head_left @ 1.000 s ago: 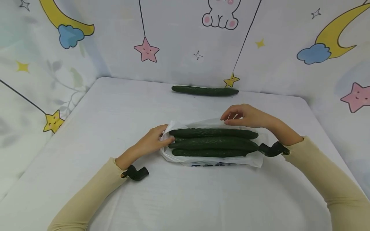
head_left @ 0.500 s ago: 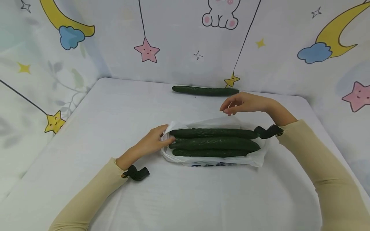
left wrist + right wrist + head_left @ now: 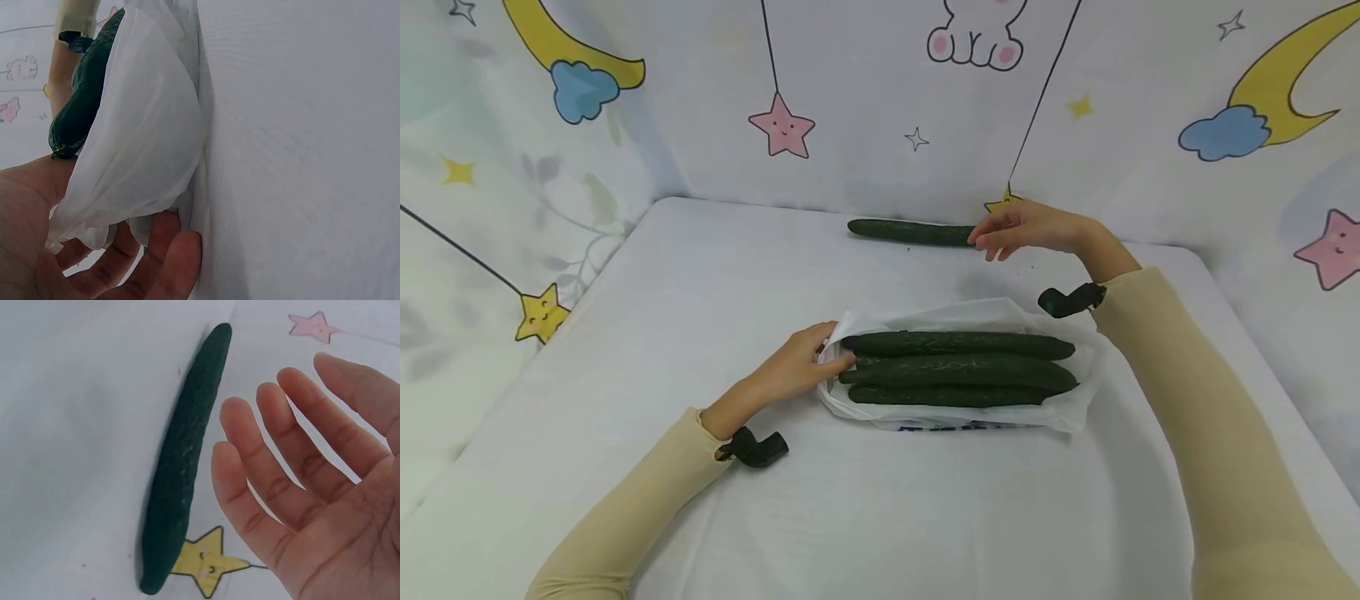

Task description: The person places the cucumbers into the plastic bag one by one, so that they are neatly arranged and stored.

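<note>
Three dark green cucumbers (image 3: pixel 958 369) lie side by side in a white plastic bag (image 3: pixel 1066 417) at the middle of the table. My left hand (image 3: pixel 797 362) holds the bag by its left end, with the thumb at the cucumber tips and the fingers curled round the plastic (image 3: pixel 140 125). At the back of the table lies one more cucumber (image 3: pixel 906 232). Over its right part hovers my right hand (image 3: pixel 1033 227), fingers relaxed and holding nothing. From the right wrist, the fingers (image 3: pixel 240 425) appear spread beside this cucumber (image 3: pixel 181 469), apart from it.
A white cloth covers the table (image 3: pixel 880 508). Close behind the far cucumber rises a white backdrop printed with moons and stars (image 3: pixel 782 127). A black wrist device (image 3: pixel 760 448) sits on each wrist.
My right hand has moved from above the bag's far edge back toward the lone cucumber, now covering its right end in the head view. The left hand has stayed on the bag.
</note>
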Demonstrator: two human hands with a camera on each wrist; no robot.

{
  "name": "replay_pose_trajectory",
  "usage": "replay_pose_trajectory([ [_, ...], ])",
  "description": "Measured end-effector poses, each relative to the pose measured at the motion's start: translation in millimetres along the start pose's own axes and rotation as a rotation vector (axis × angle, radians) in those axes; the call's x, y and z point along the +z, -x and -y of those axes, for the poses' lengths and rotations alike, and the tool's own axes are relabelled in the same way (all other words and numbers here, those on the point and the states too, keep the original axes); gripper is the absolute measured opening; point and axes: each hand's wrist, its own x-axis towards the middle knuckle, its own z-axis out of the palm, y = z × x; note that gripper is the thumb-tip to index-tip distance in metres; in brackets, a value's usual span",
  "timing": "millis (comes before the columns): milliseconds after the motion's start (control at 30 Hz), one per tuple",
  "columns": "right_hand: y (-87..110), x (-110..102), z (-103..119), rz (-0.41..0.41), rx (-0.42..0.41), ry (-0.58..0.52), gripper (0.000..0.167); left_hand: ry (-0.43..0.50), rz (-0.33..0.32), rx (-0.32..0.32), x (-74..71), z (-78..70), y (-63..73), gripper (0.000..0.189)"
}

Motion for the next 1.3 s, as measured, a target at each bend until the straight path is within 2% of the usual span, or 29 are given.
replay_pose_trajectory([
  [200,-14.5,-5,-7,-0.108,0.029,-0.078,0.036,0.005,0.002,0.006,-0.1,0.2,-0.9,0.032],
  [533,-42.0,-10,-16,-0.242,-0.031,-0.121,0.034,0.001,-0.020,-0.007,-3.1,-0.8,-1.5,0.034],
  [700,-54.3,-3,-25,-0.291,-0.032,-0.113,0.033,0.001,-0.021,0.025,0.1,2.6,0.7,0.034],
  [800,-63.4,2,-32,-0.281,-0.028,-0.068,0.033,0.000,-0.011,0.035,2.6,3.2,2.6,0.034],
  [900,-73.4,9,-41,-0.254,-0.034,-0.030,0.034,0.015,-0.005,0.017,5.7,2.5,5.6,0.034],
  [1133,-88.9,13,-60,-0.220,-0.036,-0.020,0.041,0.023,0.012,-0.026,6.1,-0.8,6.9,0.036],
  [1300,-91.6,12,-63,-0.158,-0.009,0.096,0.049,0.010,0.014,-0.027,2.3,-0.8,5.7,0.038],
])
